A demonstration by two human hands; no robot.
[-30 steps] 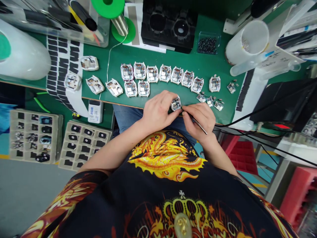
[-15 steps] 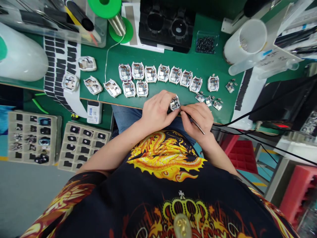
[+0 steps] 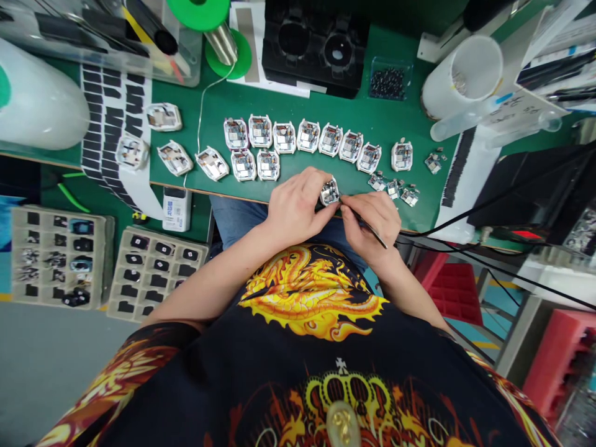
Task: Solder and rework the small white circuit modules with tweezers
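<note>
Just above the frame's centre, at the near edge of the green tabletop [image 3: 372, 118], a small white module [image 3: 329, 192] is pinched in the left hand [image 3: 295, 208]; thin tweezers [image 3: 367, 226] are gripped by the right hand [image 3: 372, 220], tip touching the module.

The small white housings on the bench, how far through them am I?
A row of white housings with boards fitted lies on the green mat. The left hand holds one housing while the right hand works tweezers at it. Loose boards wait beside.
</note>
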